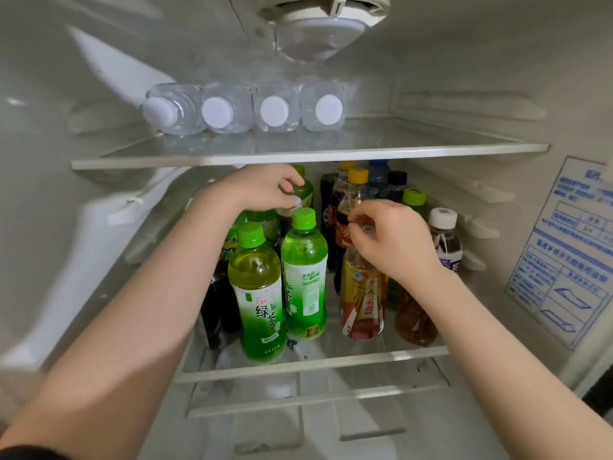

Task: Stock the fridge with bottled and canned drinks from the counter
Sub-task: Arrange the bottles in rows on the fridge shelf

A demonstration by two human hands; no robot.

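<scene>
Both hands reach into the open fridge over its middle glass shelf (311, 363), which is crowded with upright drink bottles. My left hand (262, 187) grips the top of a dark bottle (285, 220) behind two green tea bottles (258, 293) (305, 273) at the front. My right hand (388, 237) pinches the cap of an amber tea bottle with a red and yellow label (363, 303); the cap itself is hidden by the fingers. Cola bottles with yellow caps (348, 207) stand further back.
Several clear water bottles (245, 107) lie on their sides on the upper glass shelf (298, 157). A white-capped dark bottle (446, 237) stands at the right of the middle shelf. A blue-printed sticker (564, 250) covers the right wall. A drawer sits below.
</scene>
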